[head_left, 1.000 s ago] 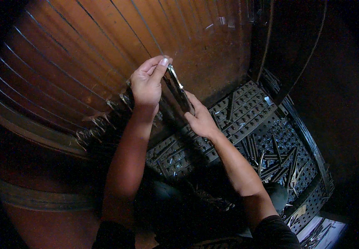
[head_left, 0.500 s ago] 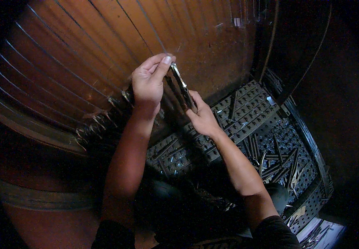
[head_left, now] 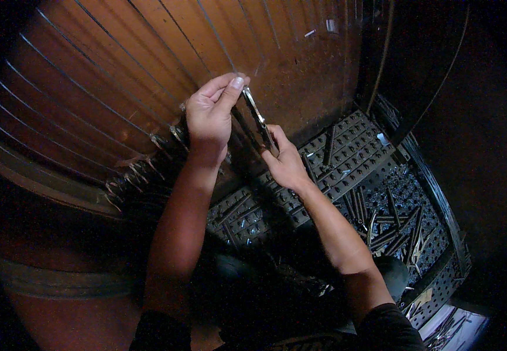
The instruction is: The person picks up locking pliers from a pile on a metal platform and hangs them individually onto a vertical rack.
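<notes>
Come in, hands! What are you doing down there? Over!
Right hand gripping silver-edged metal tool. Left hand pinching at thin wire, beside the tool's tip. Loose dark rods scattered lower right, apart from both hands. Over.

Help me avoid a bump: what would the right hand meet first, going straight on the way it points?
Probably the left hand: the plier-like tool in the right hand points up toward it. Depth is unclear, so they might even touch.

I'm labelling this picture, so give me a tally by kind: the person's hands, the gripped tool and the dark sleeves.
Hands, left hand and right hand: 2
Plier-like tool: 1
Sleeves, left sleeve and right sleeve: 2
Total: 5
</notes>
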Available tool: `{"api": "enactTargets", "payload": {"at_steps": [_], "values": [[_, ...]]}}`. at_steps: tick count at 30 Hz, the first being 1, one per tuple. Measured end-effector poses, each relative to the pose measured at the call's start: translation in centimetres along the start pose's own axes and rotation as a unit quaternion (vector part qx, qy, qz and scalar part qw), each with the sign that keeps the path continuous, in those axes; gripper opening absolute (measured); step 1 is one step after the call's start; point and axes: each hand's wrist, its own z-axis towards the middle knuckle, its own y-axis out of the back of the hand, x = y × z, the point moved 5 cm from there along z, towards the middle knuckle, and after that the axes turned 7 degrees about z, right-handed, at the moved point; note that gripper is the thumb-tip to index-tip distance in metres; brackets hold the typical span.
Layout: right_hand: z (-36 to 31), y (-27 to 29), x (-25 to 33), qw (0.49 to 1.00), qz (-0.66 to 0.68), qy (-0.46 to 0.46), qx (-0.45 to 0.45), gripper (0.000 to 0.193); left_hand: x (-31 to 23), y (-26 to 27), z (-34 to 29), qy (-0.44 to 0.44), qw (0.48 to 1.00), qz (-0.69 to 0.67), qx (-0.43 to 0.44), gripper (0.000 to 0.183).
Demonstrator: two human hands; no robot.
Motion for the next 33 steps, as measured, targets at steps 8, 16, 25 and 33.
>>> {"api": "enactTargets", "payload": {"at_steps": [8, 16, 25, 33], "values": [[0.2, -0.1, -0.3, 0.999, 0.001, 0.047, 0.003, 0.059, -0.6, -0.5, 0.0, 0.005, 1.000, -0.004, 0.006, 0.025], [0.3, -0.1, -0.4, 0.997, -0.001, 0.074, 0.017, 0.068, 0.0, -0.4, 0.1, 0.008, 0.999, -0.030, 0.008, 0.024], [0.2, 0.2, -0.3, 0.996, -0.056, 0.065, 0.029, 0.075, 0.1, -0.2, 0.1, 0.005, 0.999, -0.034, -0.005, 0.026], [0.0, 0.2, -0.4, 0.996, -0.065, 0.025, 0.052, 0.080, 0.4, 0.1, 0.3, 0.011, 0.999, -0.027, -0.021, 0.026]]}}
